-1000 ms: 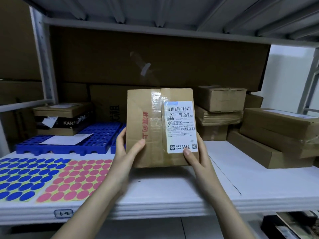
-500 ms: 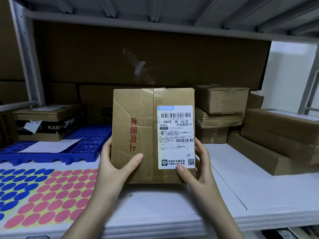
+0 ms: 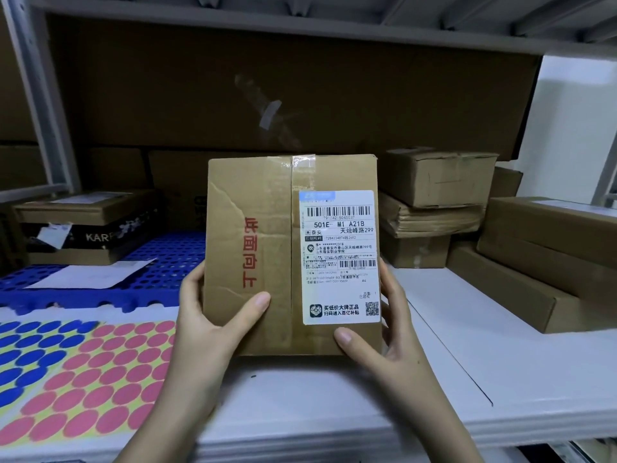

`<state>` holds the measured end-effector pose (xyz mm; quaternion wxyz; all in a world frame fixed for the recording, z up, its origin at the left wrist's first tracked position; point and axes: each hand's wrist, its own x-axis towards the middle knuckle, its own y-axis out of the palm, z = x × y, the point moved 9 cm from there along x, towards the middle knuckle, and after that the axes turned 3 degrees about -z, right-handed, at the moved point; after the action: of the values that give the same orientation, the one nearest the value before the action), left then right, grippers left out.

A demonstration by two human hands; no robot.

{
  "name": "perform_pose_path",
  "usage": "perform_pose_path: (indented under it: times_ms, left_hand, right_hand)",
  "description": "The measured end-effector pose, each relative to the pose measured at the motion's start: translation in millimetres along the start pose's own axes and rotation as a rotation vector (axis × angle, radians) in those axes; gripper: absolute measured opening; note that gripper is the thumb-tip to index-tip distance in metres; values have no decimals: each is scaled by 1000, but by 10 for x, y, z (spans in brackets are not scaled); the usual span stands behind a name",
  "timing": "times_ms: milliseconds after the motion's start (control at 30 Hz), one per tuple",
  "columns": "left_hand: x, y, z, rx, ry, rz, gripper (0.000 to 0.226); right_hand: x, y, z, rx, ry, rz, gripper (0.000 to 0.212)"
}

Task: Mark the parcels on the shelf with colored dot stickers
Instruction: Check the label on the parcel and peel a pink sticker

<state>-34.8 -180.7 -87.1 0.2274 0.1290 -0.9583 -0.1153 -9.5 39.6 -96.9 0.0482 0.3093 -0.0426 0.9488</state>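
Zero dots visible on brown taped cardboard parcel (image 3: 263, 262) clamped upright between left hand (image 3: 213, 315) and right hand (image 3: 384, 332); pink round sticker sheet (image 3: 100, 379) nearby, marking pending.

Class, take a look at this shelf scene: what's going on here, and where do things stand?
A person holds a cardboard parcel upright in both hands, the left hand and right hand gripping its lower corners, its shipping label facing the camera. No dot sticker shows on that face. Sheets of pink dot stickers and blue dot stickers lie on the white shelf to the left. More parcels are stacked at the right.
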Motion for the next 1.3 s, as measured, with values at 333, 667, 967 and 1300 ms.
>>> perform_pose_path:
  times_ms: [333,667,967,1300]
  left_hand:
    - [6,-6,90,-70,-82,30,48]
    - [-43,111,54,-6,-130,202,51]
    - [-203,278,39,101,-235,301,40]
    - [719,213,827,612,-371,152,44]
  right_hand:
    - [-16,2,-9,-32,29,-12,91]
    - [6,-80,-10,-46,50,-80,77]
    - [-3,-250,72,10,170,-113,74]
    - [-9,-439,-22,-63,327,-157,59]
